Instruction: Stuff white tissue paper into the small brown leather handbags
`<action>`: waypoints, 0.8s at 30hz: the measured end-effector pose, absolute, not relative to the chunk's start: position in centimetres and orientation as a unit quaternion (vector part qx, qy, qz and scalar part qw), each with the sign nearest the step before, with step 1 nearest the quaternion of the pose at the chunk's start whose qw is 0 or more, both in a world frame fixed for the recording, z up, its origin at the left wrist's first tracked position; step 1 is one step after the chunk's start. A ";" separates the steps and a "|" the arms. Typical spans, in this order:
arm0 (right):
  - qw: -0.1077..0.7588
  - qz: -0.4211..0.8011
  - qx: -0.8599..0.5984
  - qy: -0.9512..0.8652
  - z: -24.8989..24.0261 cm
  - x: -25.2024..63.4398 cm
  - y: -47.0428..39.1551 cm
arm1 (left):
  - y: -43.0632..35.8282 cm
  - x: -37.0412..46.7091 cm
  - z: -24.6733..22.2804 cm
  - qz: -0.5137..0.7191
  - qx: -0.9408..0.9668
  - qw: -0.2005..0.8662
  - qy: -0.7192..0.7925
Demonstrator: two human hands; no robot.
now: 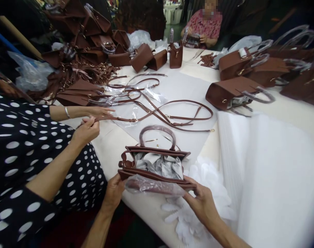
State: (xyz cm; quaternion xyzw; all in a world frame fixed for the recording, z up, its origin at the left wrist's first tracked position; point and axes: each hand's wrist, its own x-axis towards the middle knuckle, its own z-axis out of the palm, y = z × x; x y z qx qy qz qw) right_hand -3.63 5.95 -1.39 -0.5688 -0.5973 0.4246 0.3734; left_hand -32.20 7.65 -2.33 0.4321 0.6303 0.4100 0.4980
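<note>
White table | left hand and right hand pinch plastic-wrapped handle of brown handbag | fingertips partly hidden.

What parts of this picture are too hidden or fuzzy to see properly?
- Head view: inside of the brown handbag, covered by grey stuffing paper.
- Left hand and right hand: fingertips hidden behind the plastic-wrapped handle.
- Bags at right: blurred, cut by the edge.
- Far worker's hands: too small.
</note>
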 end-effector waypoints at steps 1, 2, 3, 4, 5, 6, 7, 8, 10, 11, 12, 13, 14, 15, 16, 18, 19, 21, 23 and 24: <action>0.370 0.444 -0.560 -0.593 -1.4 -3.6 6.2 | 7.8 -32.1 -2.7 0.418 0.422 0.502 0.628; 0.366 0.463 -0.550 -0.591 -1.3 -3.6 6.5 | 7.8 -32.0 -3.0 0.430 0.410 0.508 0.624; 0.361 0.482 -0.540 -0.588 -1.2 -3.5 6.8 | 7.9 -31.9 -3.3 0.442 0.400 0.514 0.618; 0.353 0.500 -0.532 -0.585 -1.0 -3.4 7.2 | 7.9 -31.8 -3.4 0.451 0.395 0.517 0.611; 0.345 0.516 -0.525 -0.582 -0.7 -3.3 7.6 | 8.0 -31.8 -3.4 0.458 0.393 0.519 0.606; 0.339 0.531 -0.520 -0.577 -0.4 -3.1 7.8 | 8.0 -31.8 -3.3 0.458 0.396 0.520 0.602; 0.337 0.549 -0.515 -0.566 0.0 -3.0 8.0 | 8.1 -31.9 -3.2 0.453 0.404 0.520 0.601; 0.343 0.566 -0.510 -0.550 0.3 -2.9 8.2 | 8.1 -31.9 -2.9 0.446 0.411 0.518 0.603; 0.371 0.581 -0.507 -0.518 0.9 -2.6 8.5 | 8.3 -32.1 -2.5 0.430 0.430 0.519 0.601; 0.384 0.567 -0.514 -0.517 1.2 -2.4 8.7 | 8.3 -32.2 -2.3 0.423 0.442 0.517 0.598; 0.391 0.534 -0.524 -0.536 1.4 -2.2 9.1 | 8.4 -32.3 -2.2 0.418 0.459 0.511 0.595; 0.390 0.480 -0.535 -0.575 1.7 -1.9 9.6 | 8.4 -32.4 -2.2 0.414 0.481 0.497 0.592; 0.379 0.418 -0.540 -0.624 1.9 -1.5 10.3 | 8.5 -32.5 -2.2 0.411 0.508 0.477 0.588; 0.355 0.367 -0.534 -0.674 2.1 -1.1 11.1 | 8.5 -32.5 -2.2 0.408 0.537 0.450 0.586; 0.327 0.336 -0.513 -0.719 2.4 -0.7 12.0 | 8.5 -32.6 -2.2 0.407 0.564 0.421 0.582; 0.282 0.334 -0.452 -0.778 2.9 0.1 14.2 | 8.7 -32.7 -2.1 0.398 0.609 0.382 0.571; 0.269 0.343 -0.427 -0.792 3.1 0.4 15.2 | 8.8 -32.7 -2.1 0.393 0.622 0.374 0.565; 0.257 0.342 -0.391 -0.814 3.6 0.7 17.1 | 9.1 -32.7 -1.9 0.392 0.633 0.370 0.557; 0.244 0.322 -0.374 -0.835 4.2 0.8 18.3 | 9.6 -32.8 -1.8 0.413 0.614 0.383 0.553; 0.233 0.318 -0.364 -0.844 4.4 0.7 18.7 | 9.9 -32.8 -1.7 0.433 0.594 0.398 0.549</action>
